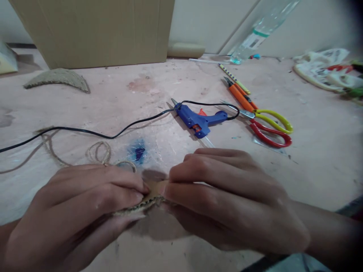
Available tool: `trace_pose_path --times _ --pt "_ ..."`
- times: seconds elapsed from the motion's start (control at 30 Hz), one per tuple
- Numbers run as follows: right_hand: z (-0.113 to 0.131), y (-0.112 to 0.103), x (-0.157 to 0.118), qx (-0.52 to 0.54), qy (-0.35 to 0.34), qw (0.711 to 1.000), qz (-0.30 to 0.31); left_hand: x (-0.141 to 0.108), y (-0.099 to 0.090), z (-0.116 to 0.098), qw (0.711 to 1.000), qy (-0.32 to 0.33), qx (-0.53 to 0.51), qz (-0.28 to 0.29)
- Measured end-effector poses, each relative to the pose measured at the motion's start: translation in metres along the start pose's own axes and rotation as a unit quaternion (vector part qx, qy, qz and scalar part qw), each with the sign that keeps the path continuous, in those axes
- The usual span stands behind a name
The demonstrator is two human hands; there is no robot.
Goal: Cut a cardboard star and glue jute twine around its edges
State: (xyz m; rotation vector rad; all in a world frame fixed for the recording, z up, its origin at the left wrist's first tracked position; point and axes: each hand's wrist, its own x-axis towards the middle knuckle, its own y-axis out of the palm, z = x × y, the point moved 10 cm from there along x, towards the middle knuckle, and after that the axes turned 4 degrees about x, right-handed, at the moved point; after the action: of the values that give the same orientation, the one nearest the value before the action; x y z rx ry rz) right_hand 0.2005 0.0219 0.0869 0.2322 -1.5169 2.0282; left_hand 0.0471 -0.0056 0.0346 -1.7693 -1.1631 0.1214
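Between my hands is a small piece of corrugated cardboard (154, 187), its fluted edge turned toward me and twine along its underside. My left hand (82, 207) pinches its left end between thumb and fingers. On the other end, my right hand (224, 196) is closed with fingers curled over it, hiding much of the piece. Loose jute twine (99, 152) lies in loops just beyond my left hand. A blue glue gun (198, 120) with an orange trigger rests on the table past my right hand, its black cord (113, 136) running off left.
Scissors (269, 126) with yellow and red handles lie right, near an orange-handled cutter (241, 96) and a dotted stick (234, 78). A twine-covered crescent (58, 80) lies far left. A cardboard sheet (99, 34) and a plastic bottle (258, 34) stand at the wall.
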Motion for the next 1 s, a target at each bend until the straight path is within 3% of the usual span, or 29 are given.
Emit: trace_pose_path --times 0.3,0.57,0.7,0.9,1.0 --pt "0.001 0.006 0.002 0.017 -0.001 0.999 -0.037 0.017 -0.011 -0.009 0.999 0.008 0.024 -0.048" --pt "-0.006 0.016 0.007 0.119 0.024 0.992 -0.027 0.017 -0.01 -0.013 0.999 0.0 -0.033 -0.036" --pt "-0.02 0.024 0.007 0.26 0.065 0.963 -0.031 0.02 -0.008 -0.005 0.998 -0.035 -0.037 -0.046" --pt "-0.049 0.053 -0.002 0.43 0.251 0.865 0.064 0.024 0.009 0.009 0.992 -0.089 -0.086 -0.002" --pt "-0.047 0.053 0.001 0.401 0.227 0.883 0.087 0.027 0.012 0.005 0.996 -0.052 -0.064 0.022"
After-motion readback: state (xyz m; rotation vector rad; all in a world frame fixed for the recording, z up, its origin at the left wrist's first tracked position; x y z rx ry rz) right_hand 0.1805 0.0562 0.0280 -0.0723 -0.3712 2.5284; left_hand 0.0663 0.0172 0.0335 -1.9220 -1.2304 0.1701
